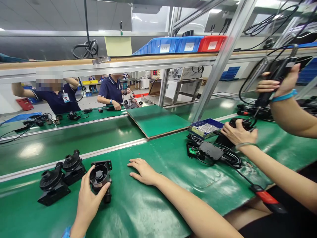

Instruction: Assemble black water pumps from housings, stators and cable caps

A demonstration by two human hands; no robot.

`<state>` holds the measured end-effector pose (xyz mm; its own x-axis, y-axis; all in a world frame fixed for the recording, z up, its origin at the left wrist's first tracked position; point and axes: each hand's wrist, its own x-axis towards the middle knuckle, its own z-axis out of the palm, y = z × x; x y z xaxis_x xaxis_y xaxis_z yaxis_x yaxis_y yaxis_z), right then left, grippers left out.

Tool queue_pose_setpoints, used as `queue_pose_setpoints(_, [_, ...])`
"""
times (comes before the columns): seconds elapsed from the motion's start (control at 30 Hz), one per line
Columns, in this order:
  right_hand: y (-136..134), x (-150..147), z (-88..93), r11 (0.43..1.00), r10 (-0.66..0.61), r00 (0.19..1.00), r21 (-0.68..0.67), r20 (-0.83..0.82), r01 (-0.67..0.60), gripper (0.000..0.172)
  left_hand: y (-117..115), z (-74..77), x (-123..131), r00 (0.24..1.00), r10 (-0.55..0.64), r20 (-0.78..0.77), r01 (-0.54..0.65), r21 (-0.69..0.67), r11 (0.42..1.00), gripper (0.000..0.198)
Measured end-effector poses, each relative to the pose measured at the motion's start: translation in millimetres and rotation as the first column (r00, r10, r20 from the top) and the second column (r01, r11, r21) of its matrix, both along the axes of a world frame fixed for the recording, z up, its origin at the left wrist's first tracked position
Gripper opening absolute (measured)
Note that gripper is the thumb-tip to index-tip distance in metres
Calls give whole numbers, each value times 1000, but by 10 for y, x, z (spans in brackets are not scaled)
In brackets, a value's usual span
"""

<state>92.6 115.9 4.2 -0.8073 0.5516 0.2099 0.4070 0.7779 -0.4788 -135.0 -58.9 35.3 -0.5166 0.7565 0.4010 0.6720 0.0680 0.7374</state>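
Note:
My left hand grips a black pump housing by its round body, thumb on one side and fingers on the other. The housing's open end faces up, showing a hub inside, and a pipe stub points toward me. Flat on the green mat lies my right hand, fingers stretched out and holding nothing. Left of my left hand stand two more black pumps, a nearer one and a farther one, each with a pipe stub on top.
At right, a co-worker's hands hold an electric screwdriver over a black part. Near it are cabled parts and a blue tray of small metal pieces. A green board spans the conveyor. Two people work opposite.

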Motion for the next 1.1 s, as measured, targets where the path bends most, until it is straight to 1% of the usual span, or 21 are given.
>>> queue_pose_setpoints(0.37, [1, 2, -10, 1000, -2, 1000, 3, -2, 2, 45, -7, -33, -22, 1000, -13, 0, 13, -5, 1000, 82])
queue_pose_setpoints(0.77, [-4, 7, 8, 1000, -2, 1000, 2, -1, 2, 45, 6, -19, -7, 1000, -3, -14, 3, -3, 1000, 83])
queue_pose_setpoints(1.1, [-2, 4, 0, 1000, -4, 1000, 3, -6, 4, 45, -7, -1, -4, 1000, 6, 12, -6, -23, 1000, 85])
